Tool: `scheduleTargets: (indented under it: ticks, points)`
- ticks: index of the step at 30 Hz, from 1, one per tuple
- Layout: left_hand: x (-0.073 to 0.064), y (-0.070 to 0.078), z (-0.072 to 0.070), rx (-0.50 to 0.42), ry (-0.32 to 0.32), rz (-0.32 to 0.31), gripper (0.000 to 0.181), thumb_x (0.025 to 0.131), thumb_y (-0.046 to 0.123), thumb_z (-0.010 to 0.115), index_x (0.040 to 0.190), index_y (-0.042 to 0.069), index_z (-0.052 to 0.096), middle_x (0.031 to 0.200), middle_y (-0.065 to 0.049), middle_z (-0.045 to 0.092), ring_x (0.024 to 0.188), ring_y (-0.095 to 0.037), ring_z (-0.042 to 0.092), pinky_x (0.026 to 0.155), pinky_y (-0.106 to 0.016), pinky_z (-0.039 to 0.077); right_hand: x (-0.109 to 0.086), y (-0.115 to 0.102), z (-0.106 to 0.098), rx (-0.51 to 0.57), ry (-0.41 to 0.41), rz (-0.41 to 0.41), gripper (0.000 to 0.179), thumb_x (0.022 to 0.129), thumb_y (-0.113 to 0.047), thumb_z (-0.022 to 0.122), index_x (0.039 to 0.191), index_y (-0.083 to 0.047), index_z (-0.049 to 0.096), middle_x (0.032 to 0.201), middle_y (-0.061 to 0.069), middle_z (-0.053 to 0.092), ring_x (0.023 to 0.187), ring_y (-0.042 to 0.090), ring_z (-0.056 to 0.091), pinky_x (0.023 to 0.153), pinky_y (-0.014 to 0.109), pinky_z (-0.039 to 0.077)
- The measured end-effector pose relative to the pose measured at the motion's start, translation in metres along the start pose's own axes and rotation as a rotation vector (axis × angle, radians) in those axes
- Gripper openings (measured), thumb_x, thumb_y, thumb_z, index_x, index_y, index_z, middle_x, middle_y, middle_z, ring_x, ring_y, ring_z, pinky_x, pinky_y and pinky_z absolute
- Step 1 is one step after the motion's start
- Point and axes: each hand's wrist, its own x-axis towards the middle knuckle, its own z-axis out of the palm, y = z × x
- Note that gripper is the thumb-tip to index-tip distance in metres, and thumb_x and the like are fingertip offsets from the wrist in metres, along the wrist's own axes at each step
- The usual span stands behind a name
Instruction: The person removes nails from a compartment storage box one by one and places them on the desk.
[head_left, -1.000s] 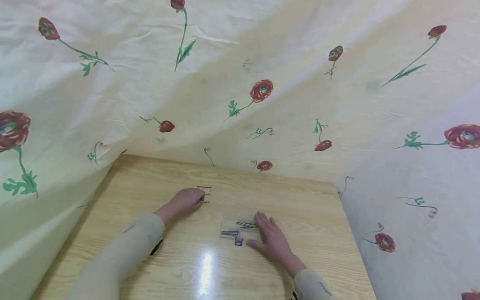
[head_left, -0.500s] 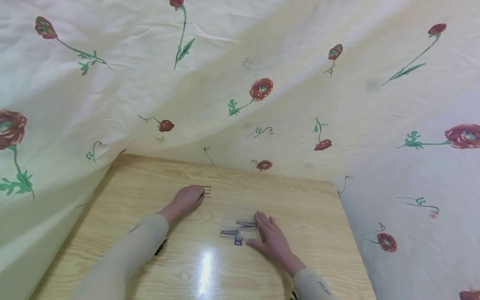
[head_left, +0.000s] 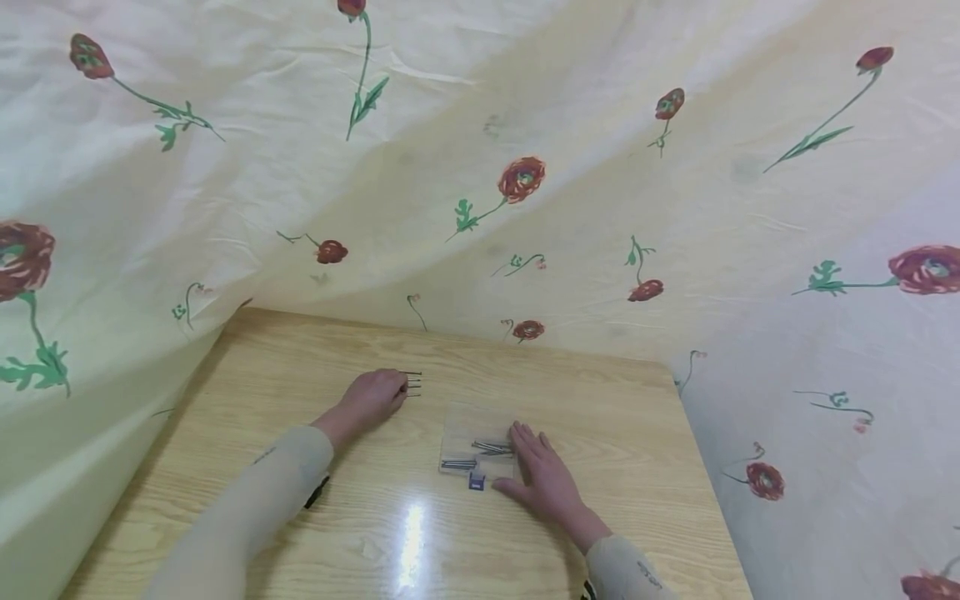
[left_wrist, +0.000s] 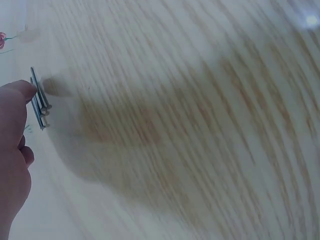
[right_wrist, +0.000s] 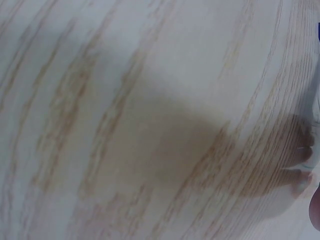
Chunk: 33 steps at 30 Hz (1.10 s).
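My left hand (head_left: pixel 366 403) is over the left part of the wooden table, fingers curled, pinching a thin nail (head_left: pixel 414 395) at the near end of a short row. Several nails lie side by side there, their heads pointing right. In the left wrist view a fingertip (left_wrist: pixel 29 90) lies over the nails (left_wrist: pixel 38 112); part of the hand's grip is hidden. My right hand (head_left: pixel 551 483) lies spread, its fingertips at the right edge of a clear plastic box (head_left: pixel 459 423). Nails (head_left: pixel 459 465) lie at the box's front left, and more nails (head_left: pixel 491 448) nearer its right side.
A small blue and white tab (head_left: pixel 477 481) is at the box's front edge. The wooden table (head_left: pixel 600 400) ends at a flowered cloth (head_left: pixel 585 250) behind and on both sides. A bright light reflection shows on the table in front.
The left hand has moved slightly away from me, bringing the nearest nail up close to the others in the row. The right hand and the box have stayed still.
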Motion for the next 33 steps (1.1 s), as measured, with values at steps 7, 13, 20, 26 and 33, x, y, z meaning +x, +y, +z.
scheduleTargets:
  ticks: [7,13,20,26,33]
  points:
    - [-0.003,-0.007,-0.003,0.016,0.003,0.041,0.006,0.101,0.014,0.069,0.095,0.013,0.068,0.089,0.002,0.069,0.08,-0.017,0.065,0.074,-0.036,0.058,0.0,0.0,0.0,0.001,-0.024,0.019,0.1,0.09,-0.063,0.077,0.161,-0.002,0.043,0.168,0.016,0.041,0.154,0.035,0.04,0.128,0.055,0.027]
    - [-0.004,-0.01,-0.004,0.05,-0.013,0.057,0.007,0.1,0.015,0.071,0.094,0.012,0.069,0.09,0.0,0.071,0.081,-0.018,0.067,0.073,-0.036,0.059,0.0,0.0,-0.001,0.005,-0.068,0.05,0.1,0.091,-0.063,0.076,0.163,-0.004,0.04,0.17,0.012,0.036,0.157,0.031,0.035,0.13,0.051,0.021]
    - [-0.004,-0.011,-0.006,0.06,-0.018,0.05,0.008,0.101,0.012,0.07,0.093,0.011,0.07,0.089,0.0,0.072,0.081,-0.019,0.068,0.075,-0.036,0.06,0.001,-0.001,-0.002,0.006,-0.08,0.057,0.1,0.092,-0.063,0.075,0.164,-0.005,0.037,0.171,0.012,0.034,0.158,0.03,0.032,0.131,0.05,0.019]
    - [-0.003,-0.014,-0.006,0.058,-0.022,0.044,0.009,0.102,0.013,0.07,0.093,0.012,0.069,0.087,0.002,0.07,0.081,-0.018,0.068,0.075,-0.036,0.059,0.001,-0.003,-0.003,0.019,-0.072,0.052,0.1,0.091,-0.06,0.077,0.164,-0.003,0.038,0.171,0.013,0.035,0.158,0.032,0.033,0.131,0.051,0.02]
    - [-0.001,-0.016,-0.002,0.049,-0.024,0.023,0.008,0.102,0.015,0.07,0.094,0.011,0.07,0.088,0.001,0.07,0.082,-0.019,0.068,0.075,-0.038,0.06,0.002,-0.004,-0.005,0.036,-0.076,0.056,0.098,0.092,-0.057,0.079,0.163,-0.002,0.039,0.17,0.015,0.037,0.157,0.034,0.035,0.131,0.053,0.02]
